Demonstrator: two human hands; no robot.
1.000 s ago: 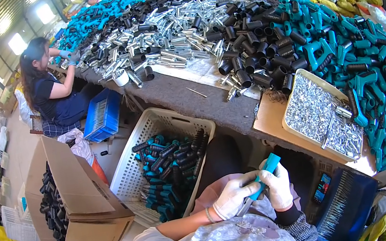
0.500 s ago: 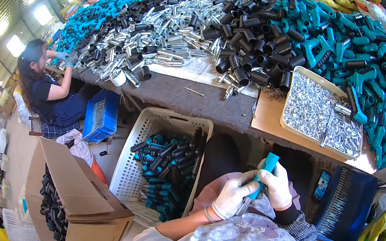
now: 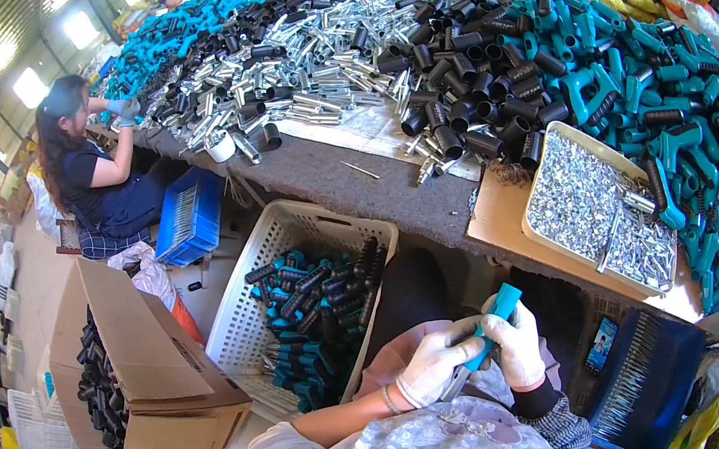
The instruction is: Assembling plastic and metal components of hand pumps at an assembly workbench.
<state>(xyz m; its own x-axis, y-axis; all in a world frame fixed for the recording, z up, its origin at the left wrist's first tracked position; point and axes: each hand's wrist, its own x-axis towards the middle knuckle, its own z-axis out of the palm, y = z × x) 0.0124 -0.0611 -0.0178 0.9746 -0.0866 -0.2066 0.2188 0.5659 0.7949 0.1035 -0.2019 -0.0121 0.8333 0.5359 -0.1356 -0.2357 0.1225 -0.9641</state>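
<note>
In front of my lap, both white-gloved hands hold a teal plastic tool housing (image 3: pixel 503 301), tilted with its upper end to the right. My left hand (image 3: pixel 441 366) wraps its lower part, where a grey metal-looking end shows below the fingers. Around the upper part closes my right hand (image 3: pixel 519 353), its thumb lying against the teal side. The fingers cover the middle of the housing. Left of my knees stands a pale perforated basket (image 3: pixel 233 313) holding teal-and-black assembled pieces (image 3: pixel 312 310).
On the grey-covered table (image 3: pixel 325 178) lie heaps of metal tubes (image 3: pixel 330 89), black sleeves (image 3: pixel 487 84) and teal housings (image 3: pixel 700 136). A tray of small metal parts (image 3: pixel 570 193) sits at the right. Nearby are a cardboard box (image 3: pixel 155 348), a dark blue bin (image 3: pixel 680 381) and co-workers (image 3: pixel 95 166).
My hands and the teal housing stay almost still. Across the table, a co-worker has leaned forward, and the teal piece raised there earlier no longer shows. The co-worker at left moves slightly.
</note>
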